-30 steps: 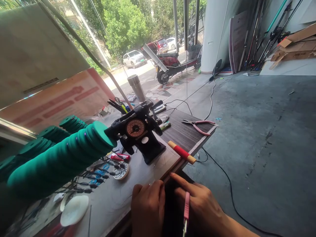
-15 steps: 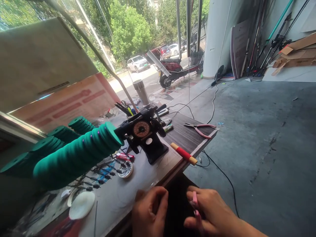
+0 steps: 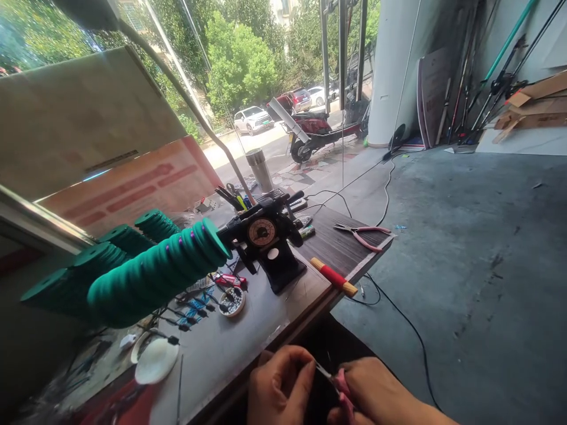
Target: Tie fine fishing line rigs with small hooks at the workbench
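Note:
My right hand (image 3: 376, 386) grips small scissors (image 3: 342, 383) with pink handles. Their thin metal blades point up and left, the tips at the fingertips of my left hand (image 3: 280, 383). Thumb and forefinger of that hand are pinched together; whatever lies between them is too small to make out. Both hands are low in the view, just off the table's front edge. Beyond them stands a black winding device (image 3: 270, 242) with a round dial, a row of green foam spools (image 3: 159, 274) reaching left from it.
On the table (image 3: 248, 336) lie pink-handled pliers (image 3: 363, 235), a wooden stick wrapped in red thread (image 3: 333, 276), a round dish of small beads (image 3: 232, 301) and a white lid (image 3: 156, 361). A black cable (image 3: 405, 319) runs across the floor at right.
The scissors have swung towards my left hand, and their blades now meet its fingertips. Both hands have come closer together. The whole view has shifted slightly.

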Demonstrator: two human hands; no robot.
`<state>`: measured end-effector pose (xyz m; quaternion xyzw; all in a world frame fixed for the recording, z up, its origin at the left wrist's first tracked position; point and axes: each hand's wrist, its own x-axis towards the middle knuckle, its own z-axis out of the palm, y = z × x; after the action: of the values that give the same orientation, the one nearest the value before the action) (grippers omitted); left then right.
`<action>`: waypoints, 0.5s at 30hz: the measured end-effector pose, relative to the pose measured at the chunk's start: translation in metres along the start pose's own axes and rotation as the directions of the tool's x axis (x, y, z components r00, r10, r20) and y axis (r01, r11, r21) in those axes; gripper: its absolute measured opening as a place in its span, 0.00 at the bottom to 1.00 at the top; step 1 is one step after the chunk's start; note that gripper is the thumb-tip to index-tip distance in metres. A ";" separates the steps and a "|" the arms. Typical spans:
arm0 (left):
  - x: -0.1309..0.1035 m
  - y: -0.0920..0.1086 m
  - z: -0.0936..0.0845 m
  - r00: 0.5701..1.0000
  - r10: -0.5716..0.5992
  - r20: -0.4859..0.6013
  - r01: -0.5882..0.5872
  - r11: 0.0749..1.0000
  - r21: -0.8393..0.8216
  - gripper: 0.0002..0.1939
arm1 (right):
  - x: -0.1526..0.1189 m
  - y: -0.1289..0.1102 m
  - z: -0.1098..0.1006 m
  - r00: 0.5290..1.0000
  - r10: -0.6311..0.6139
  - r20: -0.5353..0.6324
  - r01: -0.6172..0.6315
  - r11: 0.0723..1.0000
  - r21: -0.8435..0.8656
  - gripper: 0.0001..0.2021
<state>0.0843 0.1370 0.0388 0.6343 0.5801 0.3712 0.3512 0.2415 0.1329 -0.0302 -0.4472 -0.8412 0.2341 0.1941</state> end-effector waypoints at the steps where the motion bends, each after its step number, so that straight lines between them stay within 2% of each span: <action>1: 0.000 0.000 0.000 1.000 -0.007 -0.002 0.007 1.000 -0.011 0.16 | -0.001 0.000 0.000 1.000 0.005 0.003 -0.005 1.000 -0.003 0.13; 10: 0.001 0.002 0.000 1.000 -0.022 0.019 0.022 1.000 0.001 0.15 | -0.001 -0.002 -0.006 0.999 0.055 0.002 -0.055 0.998 -0.022 0.12; 15: 0.002 0.002 0.000 0.999 0.032 0.021 -0.033 0.998 0.045 0.13 | -0.002 -0.001 -0.002 0.996 0.089 -0.020 -0.090 0.995 -0.038 0.13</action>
<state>0.0853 0.1387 0.0408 0.6552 0.5744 0.3570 0.3367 0.2426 0.1312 -0.0282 -0.4902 -0.8229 0.2221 0.1822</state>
